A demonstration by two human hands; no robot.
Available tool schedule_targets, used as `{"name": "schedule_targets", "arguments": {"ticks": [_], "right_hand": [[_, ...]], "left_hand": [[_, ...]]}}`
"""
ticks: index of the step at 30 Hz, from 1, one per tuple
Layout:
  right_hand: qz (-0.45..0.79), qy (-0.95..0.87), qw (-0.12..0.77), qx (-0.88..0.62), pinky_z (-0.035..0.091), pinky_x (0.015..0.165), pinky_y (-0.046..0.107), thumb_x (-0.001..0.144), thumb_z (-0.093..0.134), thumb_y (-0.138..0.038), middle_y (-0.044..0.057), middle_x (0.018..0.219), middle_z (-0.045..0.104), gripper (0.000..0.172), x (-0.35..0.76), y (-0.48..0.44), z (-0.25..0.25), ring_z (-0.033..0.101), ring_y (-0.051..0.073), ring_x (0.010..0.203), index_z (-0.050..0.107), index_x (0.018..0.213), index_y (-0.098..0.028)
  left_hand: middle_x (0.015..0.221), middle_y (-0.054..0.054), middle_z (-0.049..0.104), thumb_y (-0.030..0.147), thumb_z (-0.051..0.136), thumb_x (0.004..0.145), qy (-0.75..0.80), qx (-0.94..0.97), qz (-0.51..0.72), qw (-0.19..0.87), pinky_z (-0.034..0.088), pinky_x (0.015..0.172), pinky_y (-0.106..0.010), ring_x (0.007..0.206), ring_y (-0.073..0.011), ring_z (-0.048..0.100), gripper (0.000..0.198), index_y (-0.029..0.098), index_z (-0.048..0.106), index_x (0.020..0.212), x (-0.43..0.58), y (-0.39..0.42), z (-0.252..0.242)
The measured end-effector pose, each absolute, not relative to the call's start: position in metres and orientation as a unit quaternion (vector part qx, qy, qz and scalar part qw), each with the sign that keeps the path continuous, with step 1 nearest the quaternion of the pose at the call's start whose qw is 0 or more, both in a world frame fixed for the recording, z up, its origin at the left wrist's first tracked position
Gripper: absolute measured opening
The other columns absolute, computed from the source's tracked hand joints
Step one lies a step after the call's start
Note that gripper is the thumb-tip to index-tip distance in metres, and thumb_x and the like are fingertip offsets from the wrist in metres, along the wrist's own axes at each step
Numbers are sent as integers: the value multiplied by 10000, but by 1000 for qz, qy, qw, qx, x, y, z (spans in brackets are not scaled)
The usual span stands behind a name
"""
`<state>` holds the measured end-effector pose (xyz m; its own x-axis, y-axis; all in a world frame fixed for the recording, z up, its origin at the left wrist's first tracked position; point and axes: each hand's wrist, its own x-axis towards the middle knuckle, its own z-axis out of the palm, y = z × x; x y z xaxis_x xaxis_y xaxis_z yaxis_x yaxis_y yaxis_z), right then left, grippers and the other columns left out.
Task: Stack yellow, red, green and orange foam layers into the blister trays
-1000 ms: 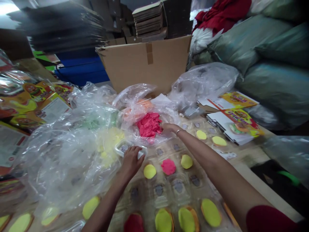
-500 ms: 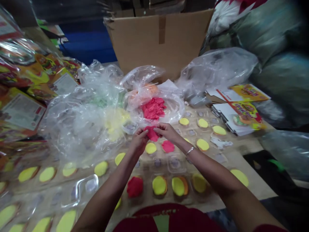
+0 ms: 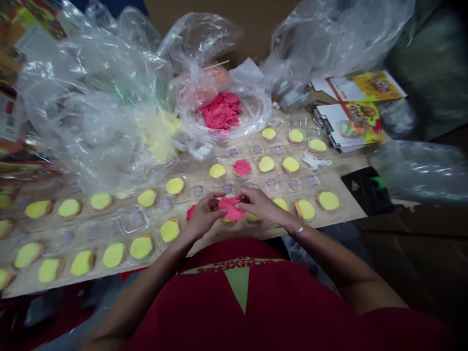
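A thin, flattened piece of pinkish-red modelling dough (image 3: 231,209) is stretched between my hands near the table's front edge. My left hand (image 3: 203,214) pinches its left side between thumb and fingers. On the right side, my right hand (image 3: 259,205) pinches it too. Just below the piece, a yellow dough disc (image 3: 226,220) shows in part. Another red piece (image 3: 190,212) peeks out behind my left hand. Farther back, a red piece (image 3: 242,167) lies over a disc among several yellow-topped rounds (image 3: 217,170). A crumpled mass of red dough (image 3: 221,111) rests in an opened plastic bag (image 3: 259,114).
Large clear bags (image 3: 91,97) with yellow and green dough fill the back left. Printed cards (image 3: 361,119) stand at the back right beside a black item with a green part (image 3: 367,190). Small clear trays (image 3: 133,219) lie among the rows. A cardboard box (image 3: 252,19) stands behind.
The view has tilted down toward my body. My hands have brought the red piece from beside the bag back to the front row, over a yellow disc.
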<state>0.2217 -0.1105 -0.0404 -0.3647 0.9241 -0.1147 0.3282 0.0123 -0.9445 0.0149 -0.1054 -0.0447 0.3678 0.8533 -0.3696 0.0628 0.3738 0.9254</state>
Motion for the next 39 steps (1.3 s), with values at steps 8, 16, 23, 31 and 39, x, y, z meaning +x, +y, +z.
{"name": "schedule_targets", "arguments": {"ticks": [8,16,23,31,39], "right_hand": [[322,-750,100,-570,370,660,255,870,528,-170,79,952,677,246,193,-133,-54,607,183,801,529,1116,-158],[187,-819,26,-542,419,791,315,957,442,-178,143,1091,604,182,180,-139,-57,562,239,970,580,1073,-155],[212,-837,127,-488,393,719,253,893,585,-249,59,909,611,110,208,-83,-43,564,167,829,647,907,-159],[110,-754,193,-618,392,887,316,961,439,-281,143,1125,604,278,198,131,-38,536,229,1045,637,1077,-122],[78,-816,149,-553,256,1031,469,836,588,-341,206,1211,577,354,161,219,-61,427,324,1177,623,1077,-84]], "left_hand": [[880,-29,644,128,568,745,533,705,228,407,482,686,-297,731,-159,591,488,169,505,1227,14,-131,-75],[943,-107,612,186,508,874,504,845,114,136,468,805,-384,885,-242,535,130,157,634,891,10,-130,-81],[1020,-127,619,244,542,871,472,865,97,141,501,801,-419,936,-262,564,151,163,666,900,1,-119,-65],[1069,-118,633,301,565,857,507,800,280,156,528,839,-452,996,-272,618,183,224,656,997,-16,-56,-46],[1075,-119,631,276,586,831,507,801,299,110,493,888,-463,1019,-278,591,189,205,658,990,-18,26,-32]]}}
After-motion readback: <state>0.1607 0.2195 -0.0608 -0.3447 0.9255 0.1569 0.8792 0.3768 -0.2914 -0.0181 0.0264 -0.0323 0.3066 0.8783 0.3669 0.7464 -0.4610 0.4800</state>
